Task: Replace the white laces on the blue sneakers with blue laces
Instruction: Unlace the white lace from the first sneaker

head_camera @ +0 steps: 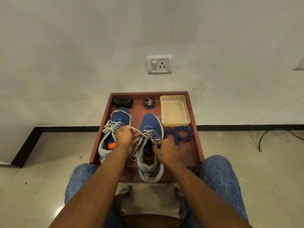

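Two blue sneakers stand on a reddish-brown tray (195,142), toes pointing away from me. The left sneaker (118,120) keeps its white laces, loosely threaded. My left hand (123,136) pinches a strand of the white lace (139,131) of the right sneaker (150,124), drawn taut up and to the left from the eyelets. My right hand (165,149) grips the collar and tongue of that sneaker at its right side. A coil of blue laces (178,134) lies on the tray, right of the right sneaker.
At the back of the tray are a black brush block (123,102), a round tin of shoe polish (149,103) and an empty beige plastic tray (174,111). My knees in jeans flank the tray's near edge. A wall with a socket (159,64) rises behind; a cable (278,134) lies at right.
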